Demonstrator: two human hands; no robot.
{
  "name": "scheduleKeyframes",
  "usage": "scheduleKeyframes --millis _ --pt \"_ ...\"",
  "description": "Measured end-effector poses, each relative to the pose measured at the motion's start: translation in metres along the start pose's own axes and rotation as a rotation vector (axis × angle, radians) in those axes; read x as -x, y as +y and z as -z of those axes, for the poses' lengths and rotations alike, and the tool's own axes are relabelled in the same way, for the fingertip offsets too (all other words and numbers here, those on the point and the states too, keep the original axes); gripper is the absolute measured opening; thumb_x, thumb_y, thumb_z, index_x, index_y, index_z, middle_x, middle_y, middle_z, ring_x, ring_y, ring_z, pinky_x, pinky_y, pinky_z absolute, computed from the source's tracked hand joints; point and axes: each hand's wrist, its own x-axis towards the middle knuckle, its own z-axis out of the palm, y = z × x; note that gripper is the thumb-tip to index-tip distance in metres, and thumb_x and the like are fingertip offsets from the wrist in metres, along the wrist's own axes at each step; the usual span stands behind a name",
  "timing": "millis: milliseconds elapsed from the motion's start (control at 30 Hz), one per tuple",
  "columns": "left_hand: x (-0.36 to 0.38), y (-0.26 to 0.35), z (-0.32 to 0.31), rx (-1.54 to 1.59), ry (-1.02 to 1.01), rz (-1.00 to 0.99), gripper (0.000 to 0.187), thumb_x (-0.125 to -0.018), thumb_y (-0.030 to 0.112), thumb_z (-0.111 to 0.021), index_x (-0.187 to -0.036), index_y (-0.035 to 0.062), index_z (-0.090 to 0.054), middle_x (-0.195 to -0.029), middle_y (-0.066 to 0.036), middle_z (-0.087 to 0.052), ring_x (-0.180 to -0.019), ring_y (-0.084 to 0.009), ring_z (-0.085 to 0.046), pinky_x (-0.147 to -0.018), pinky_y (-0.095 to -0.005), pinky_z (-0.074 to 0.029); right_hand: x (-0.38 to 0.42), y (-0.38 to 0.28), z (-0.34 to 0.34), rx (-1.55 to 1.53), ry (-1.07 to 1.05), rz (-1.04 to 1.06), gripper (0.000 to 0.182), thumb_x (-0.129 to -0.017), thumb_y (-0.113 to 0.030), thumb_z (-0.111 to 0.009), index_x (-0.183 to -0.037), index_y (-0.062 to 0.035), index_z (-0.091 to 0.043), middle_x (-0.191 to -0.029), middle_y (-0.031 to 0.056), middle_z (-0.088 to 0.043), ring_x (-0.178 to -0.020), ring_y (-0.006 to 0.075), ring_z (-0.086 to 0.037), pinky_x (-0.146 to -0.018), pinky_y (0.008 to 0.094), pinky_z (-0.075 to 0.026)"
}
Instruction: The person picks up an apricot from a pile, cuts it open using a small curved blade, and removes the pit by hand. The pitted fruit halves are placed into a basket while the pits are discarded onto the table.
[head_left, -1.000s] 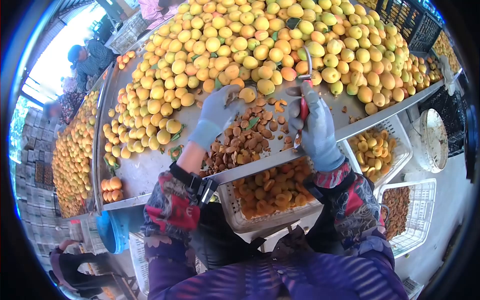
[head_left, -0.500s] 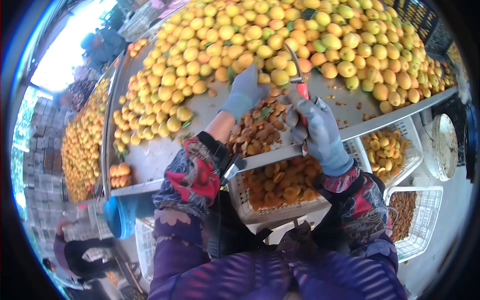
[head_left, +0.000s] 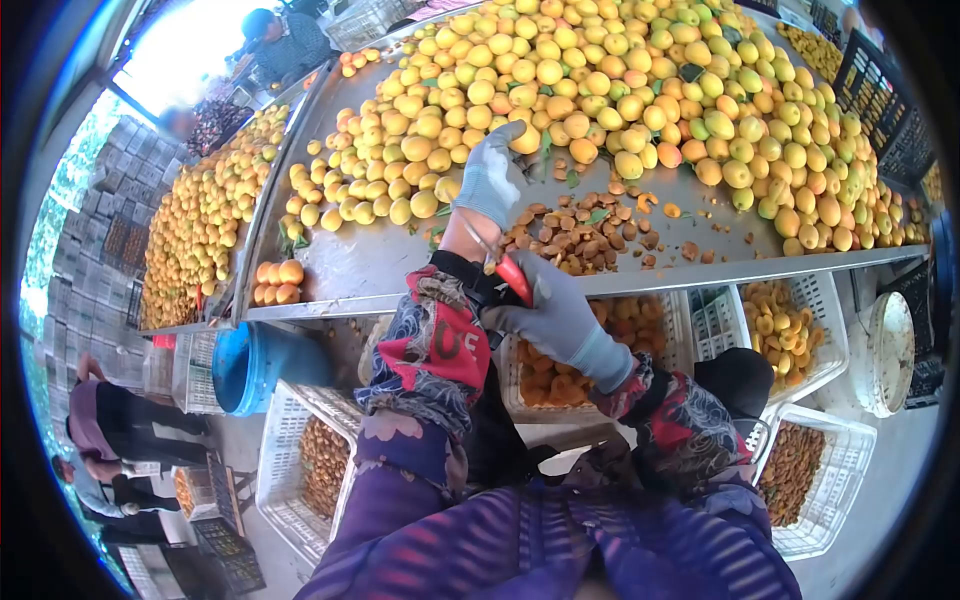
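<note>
Metal table (head_left: 380,262): long steel top; all places below are given from it.

Apricot heap (head_left: 640,90): loose yellow and orange fruit covering the table's far half, reaching both ends.

White crate (head_left: 690,330): hangs under the table's near edge, holding halved apricots (head_left: 560,370). A second crate of halves (head_left: 785,315) sits further right along the same edge; two more crates with brown contents stand on the floor below it.

Blue barrel (head_left: 245,365): under the table's near left corner.

Pit pile (head_left: 580,235): brown stones scattered on the table's near middle, between the heap and the edge.

Left hand (head_left: 492,178): grey glove, reaching over the table to the heap's front edge. Fingers curled over an apricot (head_left: 527,138) at the fingertips, touching it; whether it is fully gripped cannot be told.

Right hand (head_left: 555,315): grey glove, just off the table's near edge, beside the left wrist. Fingers closed around the red handle of a small tool (head_left: 508,273), whose metal tip points up toward the left forearm.

Other people: at the table's far left end and on the floor below left.
</note>
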Motion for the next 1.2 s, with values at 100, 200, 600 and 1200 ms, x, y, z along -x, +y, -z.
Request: scheduleKeyframes --millis 100,200,600,1200 --pt "-0.007 0.003 0.024 0.062 -0.038 -0.065 0.022 -0.088 0.02 -0.059 -0.104 0.005 -0.055 -0.085 -0.01 -0.059 -0.078 -0.0266 -0.058 -0.065 -0.0384 -0.048 0.006 -0.008 -0.009 -0.027 -0.051 -0.039 0.052 -0.07 -0.026 -0.078 -0.11 -0.0068 -0.051 -0.095 0.0136 -0.06 -0.087 0.0308 -0.06 -0.076 0.036 -0.047" --pt "0.015 0.022 0.012 0.433 0.037 0.04 0.033 -0.09 0.022 -0.055 -0.109 -0.0046 -0.049 -0.095 -0.02 -0.057 -0.081 -0.0291 -0.057 -0.064 -0.0366 -0.049 0.016 -0.016 -0.014 0.105 -0.015 0.013 0.05 -0.07 -0.025 -0.077 -0.11 -0.0081 -0.052 -0.096 0.0144 -0.06 -0.091 0.0335 -0.06 -0.076 0.0371 -0.048" --pt "0.062 0.055 -0.02 0.686 -0.205 0.068 0.026 -0.09 0.025 -0.054 -0.104 0.0036 -0.049 -0.097 -0.015 -0.054 -0.085 -0.0268 -0.056 -0.065 -0.0401 -0.048 0.05 -0.033 -0.022 -0.439 0.049 -0.058 0.05 -0.076 -0.018 -0.078 -0.116 -0.004 -0.052 -0.09 0.0032 -0.061 -0.076 0.0124 -0.059 -0.065 0.0258 -0.048" --pt "0.13 0.022 -0.036 -2.068 0.136 -1.454 0.051 -0.073 0.014 -0.059 -0.12 -0.0003 -0.047 -0.101 -0.013 -0.052 -0.086 -0.0276 -0.052 -0.077 -0.0397 -0.043 0.072 -0.082 -0.044 -0.829 0.093 -0.489 0.014 -0.086 -0.014 -0.058 -0.095 -0.0039 -0.056 -0.066 -0.0028 -0.051 -0.046 0.0047 -0.044 -0.042 0.0206 -0.034"
